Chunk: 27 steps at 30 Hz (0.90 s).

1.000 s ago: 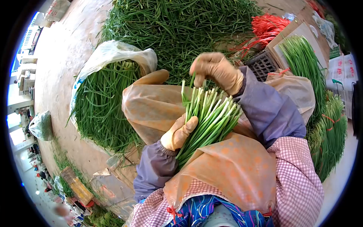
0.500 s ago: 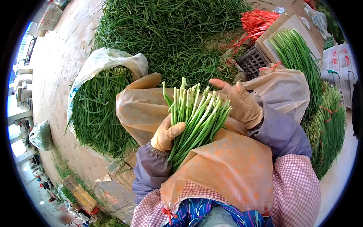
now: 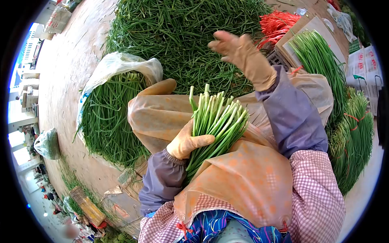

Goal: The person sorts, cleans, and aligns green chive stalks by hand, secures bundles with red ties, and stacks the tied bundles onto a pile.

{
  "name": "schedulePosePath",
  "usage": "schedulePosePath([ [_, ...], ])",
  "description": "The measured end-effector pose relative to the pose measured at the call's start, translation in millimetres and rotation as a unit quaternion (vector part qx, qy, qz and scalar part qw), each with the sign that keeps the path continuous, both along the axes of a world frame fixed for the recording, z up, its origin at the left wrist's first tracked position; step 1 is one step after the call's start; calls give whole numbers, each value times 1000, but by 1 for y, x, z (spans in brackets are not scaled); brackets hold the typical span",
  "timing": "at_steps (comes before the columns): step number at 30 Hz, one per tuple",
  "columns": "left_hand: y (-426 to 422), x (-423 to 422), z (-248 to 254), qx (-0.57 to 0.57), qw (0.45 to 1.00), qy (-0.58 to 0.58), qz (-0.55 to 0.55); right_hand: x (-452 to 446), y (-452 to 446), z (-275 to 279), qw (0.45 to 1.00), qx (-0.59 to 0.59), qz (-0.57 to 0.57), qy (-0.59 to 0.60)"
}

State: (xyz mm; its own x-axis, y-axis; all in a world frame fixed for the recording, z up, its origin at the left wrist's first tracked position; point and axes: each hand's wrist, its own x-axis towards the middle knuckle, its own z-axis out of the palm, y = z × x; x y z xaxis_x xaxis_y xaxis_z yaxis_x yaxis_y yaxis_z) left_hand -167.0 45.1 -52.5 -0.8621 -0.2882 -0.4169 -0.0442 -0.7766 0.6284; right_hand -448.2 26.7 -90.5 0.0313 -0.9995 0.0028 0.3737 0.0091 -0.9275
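Observation:
My left hand, in a tan glove, is wrapped round a bunch of garlic chives above my lap. The pale cut ends point away from me, and the green leaves run down toward my apron. My right hand, gloved as well with bare fingertips showing, is raised and stretched out over the big heap of loose garlic chives. Its fingers are apart and slightly blurred, with nothing visible in them.
To the left, a white plastic bag holds more chives. At the right lie red ties, a dark crate, cardboard and tied chive bundles. A filled plastic bag stands farther left.
My right hand has moved away from the bunch, forward and up over the heap. My left hand keeps its hold, with the bunch shifted slightly right.

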Motion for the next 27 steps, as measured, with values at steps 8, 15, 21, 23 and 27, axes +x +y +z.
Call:
schedulePosePath([
  [8, 0, 10, -9, 18, 998, 27, 62, 22, 0, -11, 994, 60, 85, -40],
  [15, -3, 6, -19, 33, 999, 5, 35, 57, 22, 11, 988, 57, 135, 39],
  [21, 0, 18, -29, -7, 997, 1, 75, 4, 43, -27, 978, 126, -33, -163],
  [23, -4, 20, -33, -22, 998, 7, 61, 7, 86, -48, 971, 154, -5, -185],
  [27, -8, 11, -23, -85, 996, -5, 39, 80, 142, -20, 943, 152, -29, -294],
])
